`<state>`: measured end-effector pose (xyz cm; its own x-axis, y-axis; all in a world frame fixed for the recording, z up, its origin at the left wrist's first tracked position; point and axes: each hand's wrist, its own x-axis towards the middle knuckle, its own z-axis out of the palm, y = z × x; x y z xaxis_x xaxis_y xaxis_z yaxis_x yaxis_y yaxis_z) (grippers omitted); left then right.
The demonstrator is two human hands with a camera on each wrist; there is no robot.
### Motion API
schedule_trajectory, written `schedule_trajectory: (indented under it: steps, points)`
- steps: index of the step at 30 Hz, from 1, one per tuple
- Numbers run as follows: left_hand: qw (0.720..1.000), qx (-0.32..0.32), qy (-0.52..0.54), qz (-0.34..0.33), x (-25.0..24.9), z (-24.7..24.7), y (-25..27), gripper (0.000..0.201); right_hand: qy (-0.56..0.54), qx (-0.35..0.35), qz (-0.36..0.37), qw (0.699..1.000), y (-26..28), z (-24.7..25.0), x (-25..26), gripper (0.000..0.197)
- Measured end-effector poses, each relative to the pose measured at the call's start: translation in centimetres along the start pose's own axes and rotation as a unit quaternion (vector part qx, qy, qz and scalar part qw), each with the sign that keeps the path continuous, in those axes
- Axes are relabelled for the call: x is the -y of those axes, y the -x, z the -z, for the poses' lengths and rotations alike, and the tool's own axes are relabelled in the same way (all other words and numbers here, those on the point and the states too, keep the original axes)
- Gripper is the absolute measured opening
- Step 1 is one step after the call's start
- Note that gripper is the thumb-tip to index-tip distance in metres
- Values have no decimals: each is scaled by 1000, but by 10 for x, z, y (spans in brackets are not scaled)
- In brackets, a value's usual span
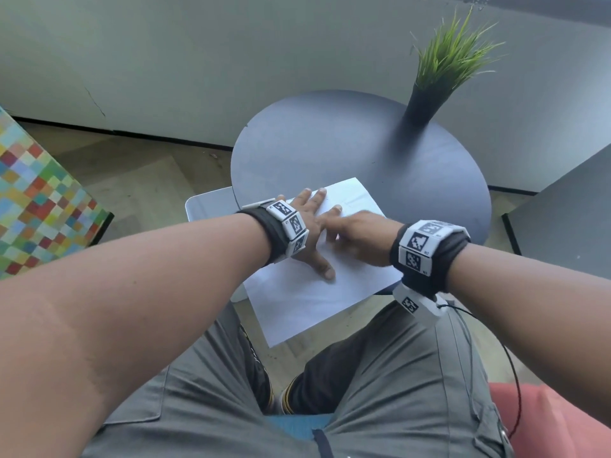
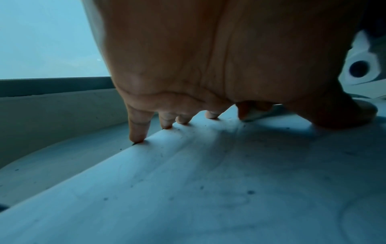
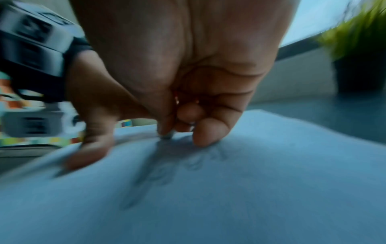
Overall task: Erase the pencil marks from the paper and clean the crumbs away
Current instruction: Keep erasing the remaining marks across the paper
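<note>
A white sheet of paper [image 1: 307, 299] lies on the near edge of a round dark table [image 1: 363, 150] and overhangs it toward my lap. My left hand [image 1: 310, 219] presses flat on the sheet with fingers spread, fingertips [image 2: 136, 137] along its far edge. My right hand [image 1: 357, 233] sits just right of it, fingers curled, pinching a small white eraser [image 3: 167, 136] against the paper [image 3: 271, 181]. Faint pencil marks [image 3: 158, 178] show in front of the eraser. Dark crumbs [image 2: 250, 192] are scattered over the paper [image 2: 208, 165]. The right wrist view is motion-blurred.
A black pot with green grass [image 1: 429, 100] stands at the table's far right. A white seat [image 1: 205, 206] sits beside the table's left edge, a colourful checkered block [image 1: 33, 200] further left, a grey cabinet [image 1: 562, 219] at right.
</note>
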<state>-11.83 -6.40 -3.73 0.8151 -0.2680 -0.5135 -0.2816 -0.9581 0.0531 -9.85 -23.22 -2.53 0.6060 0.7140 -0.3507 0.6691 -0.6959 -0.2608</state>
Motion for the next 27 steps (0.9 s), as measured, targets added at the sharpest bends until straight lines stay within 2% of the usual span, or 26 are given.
schedule_trajectory:
  steps: [2, 3, 5, 7, 8, 9, 12, 13, 16, 17, 18, 20, 21, 22, 25, 26, 27]
  points:
    - [1000, -7, -7, 1, -1, -1, -1, 141, 36, -73, -95, 992, -4, 6, -9, 19]
    - [1000, -6, -11, 3, -2, -1, -1, 143, 46, -93, -105, 989, -3, 5, -11, 17]
    - [1000, -2, -11, 6, -2, -2, -1, 145, 32, -60, -37, 997, 1, 0, -4, 17]
    - [1000, -2, -15, 9, -3, -2, -2, 148, -4, 24, 32, 999, 12, -7, 4, 17]
    - [1000, -3, -20, 11, -4, -2, -2, 149, -5, 34, 35, 999, 14, -6, 2, 16]
    - [1000, -4, -21, 13, -4, -2, -3, 150, 4, 14, 17, 1000, 13, -3, -2, 16]
    - [1000, -1, -21, 18, -5, -3, -4, 151, 20, -87, -69, 994, 15, 1, -8, 14]
    - [1000, 1, -22, 20, -5, -4, -4, 152, 19, -82, -59, 995, 18, 0, -4, 15]
    - [999, 7, -27, 25, -7, -3, -5, 155, 6, 22, 37, 999, 26, -9, 10, 14]
    - [999, 8, -29, 25, -7, -3, -5, 155, 7, 33, 39, 999, 27, -7, 10, 15]
    - [999, 7, -28, 24, -8, -2, -5, 155, 14, 19, 13, 1000, 24, -5, 4, 17]
    - [999, 5, -27, 21, -8, -2, -5, 153, 23, -54, -73, 996, 19, 0, -5, 16]
    - [999, 5, -29, 21, -8, -2, -4, 152, 29, -82, -93, 992, 18, -1, -6, 16]
    - [999, 6, -31, 22, -8, -2, -3, 152, 30, -86, -80, 993, 19, -4, -1, 15]
    - [999, 11, -28, 23, -9, -1, -4, 154, 12, 8, 15, 1000, 24, -14, 13, 15]
    - [999, 11, -28, 22, -9, -1, -4, 154, 13, 14, 13, 1000, 24, -12, 12, 15]
    - [999, 10, -28, 22, -9, -1, -4, 153, 15, -6, -18, 1000, 21, -8, 5, 15]
